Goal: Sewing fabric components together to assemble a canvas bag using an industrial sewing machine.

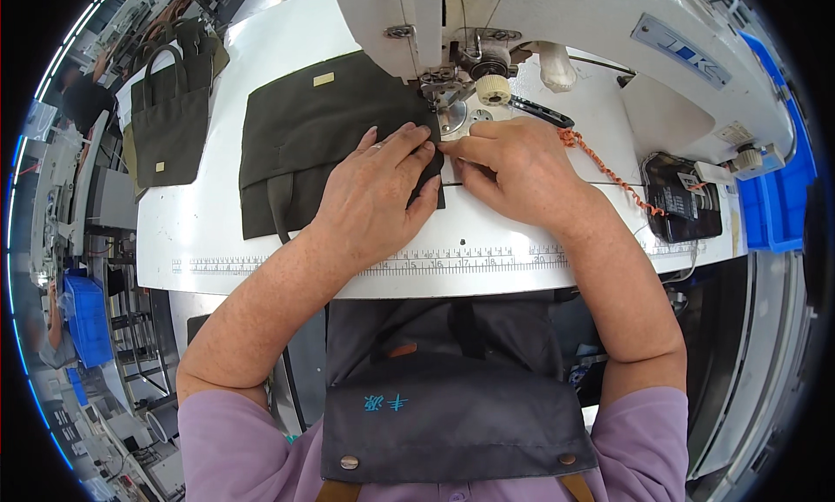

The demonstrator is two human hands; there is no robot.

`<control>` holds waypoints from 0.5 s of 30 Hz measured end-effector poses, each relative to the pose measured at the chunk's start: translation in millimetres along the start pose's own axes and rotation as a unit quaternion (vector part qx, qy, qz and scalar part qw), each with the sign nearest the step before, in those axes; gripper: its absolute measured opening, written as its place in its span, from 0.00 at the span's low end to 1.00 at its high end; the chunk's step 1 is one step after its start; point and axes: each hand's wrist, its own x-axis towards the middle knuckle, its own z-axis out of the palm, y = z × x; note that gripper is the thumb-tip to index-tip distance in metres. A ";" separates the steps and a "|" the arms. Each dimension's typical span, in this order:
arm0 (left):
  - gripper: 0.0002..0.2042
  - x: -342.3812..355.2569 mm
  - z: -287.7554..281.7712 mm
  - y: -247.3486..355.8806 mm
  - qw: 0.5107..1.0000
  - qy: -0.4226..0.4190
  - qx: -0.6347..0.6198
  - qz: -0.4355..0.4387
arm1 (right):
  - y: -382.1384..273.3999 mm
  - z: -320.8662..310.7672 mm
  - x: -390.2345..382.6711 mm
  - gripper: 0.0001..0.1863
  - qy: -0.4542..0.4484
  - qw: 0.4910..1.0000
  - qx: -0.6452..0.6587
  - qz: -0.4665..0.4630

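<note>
A dark olive fabric bag panel (296,137) lies on the white sewing table, with a small gold label near its far edge and a strap hanging toward me. My left hand (374,184) rests flat on the panel's right part, fingers stretched toward the needle area. At the panel's right edge, my right hand (513,167) has its fingers curled, index finger and thumb by the fabric edge; whether they pinch it is hidden. Just beyond my fingertips stands the sewing machine's presser foot (445,97), at the fabric's edge.
The sewing machine (591,32) arches over the far right. Black-handled snips (541,112) with an orange coiled cord (609,171) lie right of my hand, near a phone-like black device (683,197). Finished-looking olive bags (174,110) sit far left. A blue bin (774,154) stands right.
</note>
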 end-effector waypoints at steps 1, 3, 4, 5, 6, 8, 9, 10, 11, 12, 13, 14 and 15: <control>0.16 -0.2 0.7 -1.3 1.000 -0.005 0.004 0.004 | 0.4 0.2 -0.1 0.10 -0.014 1.000 -0.005 0.001; 0.16 -0.2 1.1 -3.7 1.000 0.000 0.002 0.006 | 0.6 1.0 -0.1 0.10 -0.008 1.000 -0.011 -0.005; 0.16 0.0 1.2 -5.0 1.000 -0.006 -0.002 0.006 | 0.4 1.6 0.0 0.10 -0.008 1.000 -0.021 -0.004; 0.16 1.3 1.7 -6.8 1.000 0.000 -0.001 0.007 | 0.7 2.1 0.8 0.10 -0.006 1.000 -0.020 -0.007; 0.16 3.1 2.6 -9.1 1.000 0.002 0.003 0.010 | 0.7 2.9 1.6 0.10 0.001 1.000 -0.031 -0.002; 0.16 8.2 4.1 -15.8 1.000 0.005 0.006 0.011 | 0.6 4.2 3.7 0.11 0.006 0.999 -0.042 0.001; 0.16 11.9 5.6 -19.8 1.000 0.004 0.010 0.011 | 0.5 4.9 4.5 0.11 0.003 0.998 -0.056 0.014; 0.15 15.7 6.9 -24.0 1.000 0.002 0.013 0.011 | 0.2 5.2 5.0 0.12 0.000 0.997 -0.070 0.028; 0.15 19.1 8.5 -27.8 1.000 0.003 0.012 0.011 | 0.1 5.6 5.6 0.12 -0.001 0.997 -0.071 0.027; 0.15 22.8 10.0 -31.6 1.000 0.012 0.016 0.020 | 0.0 5.8 6.0 0.13 -0.006 0.997 -0.075 0.035; 0.15 26.4 11.1 -35.4 0.999 0.018 0.021 0.029 | 0.0 5.7 6.2 0.13 -0.019 0.995 -0.082 0.050; 0.15 30.0 12.0 -39.2 0.999 0.022 0.019 0.029 | 0.4 5.4 6.2 0.13 -0.010 0.996 -0.080 0.044; 0.14 33.5 12.4 -43.1 0.999 0.022 0.018 0.032 | 0.8 4.8 6.0 0.13 -0.014 0.996 -0.074 0.048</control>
